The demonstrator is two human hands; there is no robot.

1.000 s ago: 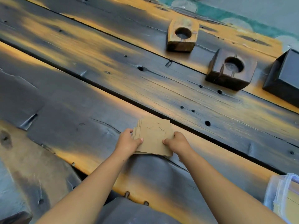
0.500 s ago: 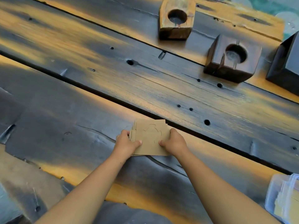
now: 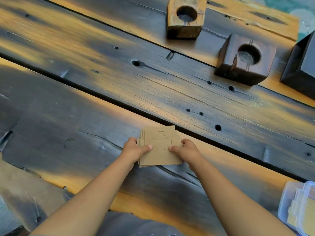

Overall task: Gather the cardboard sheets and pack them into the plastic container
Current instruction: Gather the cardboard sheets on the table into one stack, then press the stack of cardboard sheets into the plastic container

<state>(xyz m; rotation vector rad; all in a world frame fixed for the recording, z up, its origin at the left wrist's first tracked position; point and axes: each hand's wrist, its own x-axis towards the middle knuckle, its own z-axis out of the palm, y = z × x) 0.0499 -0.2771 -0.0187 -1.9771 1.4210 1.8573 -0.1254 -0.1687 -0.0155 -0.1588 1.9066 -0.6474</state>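
A small stack of brown cardboard sheets [image 3: 160, 147] lies near the middle of the dark wooden table, its edges slightly fanned; the top sheet has a die-cut outline. My left hand [image 3: 135, 149] grips the stack's left side, thumb on top. On the stack's right side my right hand [image 3: 185, 149] holds it the same way. A clear plastic container [image 3: 289, 203] sits at the lower right edge, with cardboard sheets inside it; part of it is cut off by the frame.
Two wooden blocks with round holes stand at the back: a light one [image 3: 185, 29] and a dark one [image 3: 245, 72]. A black box [image 3: 301, 72] is at the far right. A deep gap between planks [image 3: 102, 97] runs diagonally behind the stack.
Both hands have stayed on the stack, squaring it slightly. The view has shifted, so the blocks and container sit a little differently in frame.
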